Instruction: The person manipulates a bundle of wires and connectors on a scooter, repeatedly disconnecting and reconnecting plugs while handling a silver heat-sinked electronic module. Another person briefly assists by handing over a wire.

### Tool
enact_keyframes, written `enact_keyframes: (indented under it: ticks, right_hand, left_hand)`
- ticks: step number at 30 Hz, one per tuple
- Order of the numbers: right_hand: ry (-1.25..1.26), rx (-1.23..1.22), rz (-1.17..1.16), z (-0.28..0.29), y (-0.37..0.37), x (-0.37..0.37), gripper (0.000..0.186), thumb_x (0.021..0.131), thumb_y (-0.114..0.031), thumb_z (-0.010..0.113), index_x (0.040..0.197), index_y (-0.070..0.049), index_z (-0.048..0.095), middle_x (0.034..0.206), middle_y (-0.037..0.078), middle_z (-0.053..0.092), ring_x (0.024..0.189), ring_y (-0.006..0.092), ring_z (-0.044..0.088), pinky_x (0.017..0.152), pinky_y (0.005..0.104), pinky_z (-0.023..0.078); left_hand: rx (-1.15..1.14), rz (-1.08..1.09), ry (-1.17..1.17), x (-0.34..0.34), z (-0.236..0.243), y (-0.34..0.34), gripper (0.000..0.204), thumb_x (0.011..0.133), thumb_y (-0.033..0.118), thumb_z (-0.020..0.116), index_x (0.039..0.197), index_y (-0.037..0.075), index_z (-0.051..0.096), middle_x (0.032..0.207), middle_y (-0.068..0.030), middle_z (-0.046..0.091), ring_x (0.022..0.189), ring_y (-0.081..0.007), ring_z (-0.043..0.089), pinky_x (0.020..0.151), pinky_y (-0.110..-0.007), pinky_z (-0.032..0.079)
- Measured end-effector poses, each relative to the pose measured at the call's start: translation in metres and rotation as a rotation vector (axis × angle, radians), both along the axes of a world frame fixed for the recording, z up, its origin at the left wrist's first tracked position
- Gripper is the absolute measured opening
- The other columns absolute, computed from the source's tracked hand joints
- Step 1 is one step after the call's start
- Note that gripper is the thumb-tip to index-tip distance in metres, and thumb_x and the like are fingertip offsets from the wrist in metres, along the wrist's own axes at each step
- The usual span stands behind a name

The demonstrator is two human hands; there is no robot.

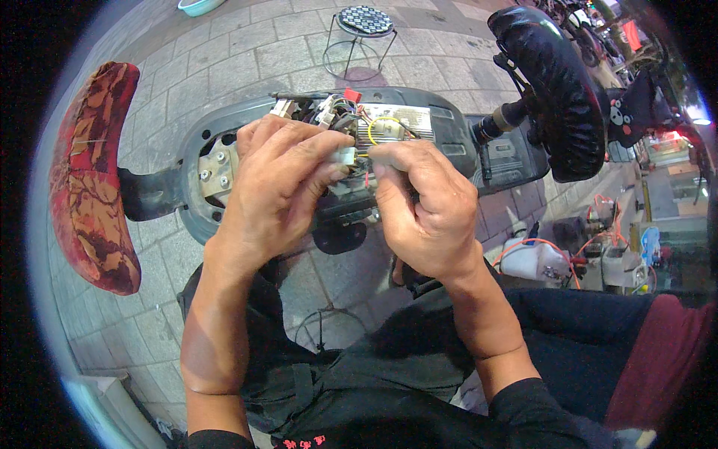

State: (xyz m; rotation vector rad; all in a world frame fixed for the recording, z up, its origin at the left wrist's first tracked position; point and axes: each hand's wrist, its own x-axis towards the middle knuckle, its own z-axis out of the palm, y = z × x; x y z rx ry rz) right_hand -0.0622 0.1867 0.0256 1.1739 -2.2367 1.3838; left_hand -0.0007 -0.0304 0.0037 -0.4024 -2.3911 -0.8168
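Note:
In the head view, my left hand (269,191) is closed around a small pale plastic connector (341,156) among bundled wires (336,112). My right hand (430,209) pinches at a thin wire just right of that connector, its fingertips partly hiding the exact grip. A yellow wire (373,129) loops above my fingers, and a red connector (351,96) sits behind. These parts lie in the opened body (449,150) of a dark personal vehicle, beside a ribbed silver box (415,115). A metal bracket with bolts (217,168) shows left of my left hand.
A red patterned padded piece (93,179) stands at left, a black padded piece (565,97) at right. A stool (363,21) and blue basin (199,5) are on the paving (262,45) beyond. A white container (531,260), orange hoses and clutter lie at lower right.

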Motion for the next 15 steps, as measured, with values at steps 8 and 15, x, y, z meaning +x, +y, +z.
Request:
enact_keyframes:
  ticks: [8, 15]
  right_hand:
    - [-0.01, -0.013, 0.067, -0.0081, 0.0072, -0.005, 0.026, 0.092, 0.012, 0.072, 0.116, 0.003, 0.076, 0.099, 0.014, 0.074, 0.081, 0.0174, 0.071, 0.071, 0.0301, 0.056]
    - [-0.781, -0.225, 0.107, -0.004, 0.0061, -0.0055, 0.018, 0.106, -0.003, 0.072, 0.122, 0.005, 0.076, 0.109, 0.006, 0.078, 0.092, 0.0094, 0.071, 0.083, 0.027, 0.058]
  left_hand:
    - [-0.027, -0.021, -0.005, 0.0007, -0.0003, 0.0024, 0.034, 0.095, 0.013, 0.079, 0.128, 0.007, 0.077, 0.117, -0.0088, 0.075, 0.114, -0.0307, 0.066, 0.109, -0.045, 0.042]
    - [0.074, -0.02, -0.051, -0.0005, 0.0001, 0.0018, 0.038, 0.089, 0.012, 0.086, 0.126, 0.008, 0.077, 0.116, -0.0081, 0.076, 0.113, -0.0305, 0.066, 0.108, -0.045, 0.042]
